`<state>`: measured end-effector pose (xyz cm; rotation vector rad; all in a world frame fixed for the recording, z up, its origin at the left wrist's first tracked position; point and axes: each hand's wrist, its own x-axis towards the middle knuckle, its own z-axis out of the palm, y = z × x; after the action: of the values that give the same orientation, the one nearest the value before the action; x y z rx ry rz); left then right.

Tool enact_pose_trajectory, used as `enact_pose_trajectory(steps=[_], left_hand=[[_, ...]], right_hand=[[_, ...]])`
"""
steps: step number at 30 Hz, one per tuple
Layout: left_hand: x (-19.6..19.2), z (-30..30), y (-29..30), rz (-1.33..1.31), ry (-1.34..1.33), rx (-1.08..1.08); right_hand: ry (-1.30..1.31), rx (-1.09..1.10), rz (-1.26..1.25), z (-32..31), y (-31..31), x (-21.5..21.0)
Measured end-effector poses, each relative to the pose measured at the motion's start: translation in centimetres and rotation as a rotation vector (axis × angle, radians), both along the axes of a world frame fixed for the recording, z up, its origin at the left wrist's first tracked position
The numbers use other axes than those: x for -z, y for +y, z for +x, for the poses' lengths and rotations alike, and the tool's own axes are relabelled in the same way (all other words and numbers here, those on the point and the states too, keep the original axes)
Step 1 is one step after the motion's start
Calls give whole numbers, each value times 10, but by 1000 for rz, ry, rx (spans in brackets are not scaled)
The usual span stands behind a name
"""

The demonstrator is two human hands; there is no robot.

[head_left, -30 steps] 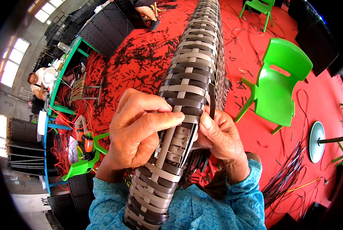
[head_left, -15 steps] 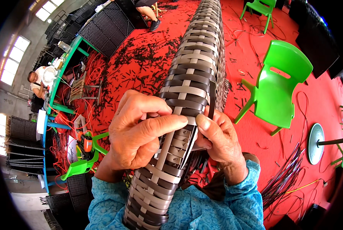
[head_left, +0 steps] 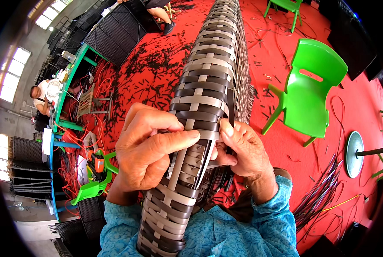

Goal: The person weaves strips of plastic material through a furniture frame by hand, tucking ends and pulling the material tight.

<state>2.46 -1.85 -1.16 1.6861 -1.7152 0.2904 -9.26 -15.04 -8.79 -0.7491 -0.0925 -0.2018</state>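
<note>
A long woven wicker piece [head_left: 200,94] of flat dark-brown and grey plastic strips runs from my lap away up the middle, wrapped round a frame. In one gap of the weave, bare frame with metal brackets [head_left: 191,162] shows. My left hand [head_left: 146,147] is closed, fingers bent, one fingertip pressing a grey plastic strip [head_left: 208,134] down at the gap's far edge. Opposite, my right hand [head_left: 245,147] pinches the same strip at the piece's right side, thumb on the corner. The fingers under this thumb are partly hidden.
A green plastic chair [head_left: 307,94] stands to the right. Near it are a round pale-topped stool [head_left: 354,154] and a bundle of loose strips [head_left: 320,192]. Dark scraps litter the red floor [head_left: 153,73]. At far left, a person [head_left: 39,96] sits by a green-framed table [head_left: 71,77].
My view has shifted slightly, so the woven piece and both hands appear a little farther left. Both hands stay at the same grey strip, the right thumb still against its corner.
</note>
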Motion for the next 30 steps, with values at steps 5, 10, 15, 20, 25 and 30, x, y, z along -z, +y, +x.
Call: enact_pose_trajectory(steps=[5,10,15,20,25,30], left_hand=[[-1,1,0,-26,-26,8],[-1,3,0,-26,-10,22],[-1,3,1,-27,12,26],[-2,5,0,-3,-7,40],[-2,4,1,6,10,27],[0,4,2,-8,94,17]], right_hand=[[3,23,-30,0,1,-2],[7,18,-40,1,1,-3],[30,13,-37,1,1,-6],[9,33,-91,-1,0,-2],[12,52,-80,0,2,0],[36,112,-173,-5,2,-6]])
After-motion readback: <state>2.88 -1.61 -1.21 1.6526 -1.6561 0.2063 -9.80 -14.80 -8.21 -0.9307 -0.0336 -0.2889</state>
